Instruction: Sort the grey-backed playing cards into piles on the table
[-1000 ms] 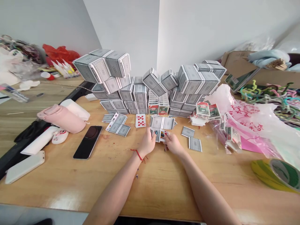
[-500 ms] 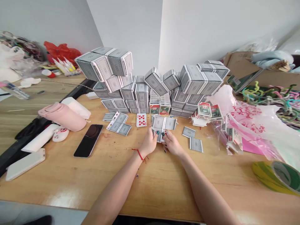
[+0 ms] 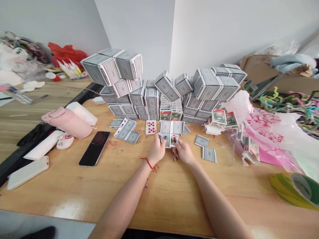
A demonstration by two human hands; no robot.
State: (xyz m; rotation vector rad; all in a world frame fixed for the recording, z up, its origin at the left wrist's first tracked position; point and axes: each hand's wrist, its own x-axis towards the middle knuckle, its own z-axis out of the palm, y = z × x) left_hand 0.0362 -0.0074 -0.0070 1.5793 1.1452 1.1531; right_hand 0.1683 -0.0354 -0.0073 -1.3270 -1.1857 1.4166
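Currently grasping patterned-back playing cards (image 3: 164, 127) over the tabletop (image 3: 174, 202), pinched under the thumb of the left hand (image 3: 157, 150), with the grip of the right hand (image 3: 184, 152) closed on a face card (image 3: 173, 140) at the lower right of the same bunch. Holding them centrally, in front of small red-and-green card boxes (image 3: 165, 116) and a wide structure of folded-card blocks (image 3: 205, 84), with a face-up hearts card (image 3: 151, 127) just to the left and two loose cards (image 3: 209, 154) near on the right. Set well apart from a black smartphone (image 3: 94, 151) and a roll of yellow tape (image 3: 281, 187).
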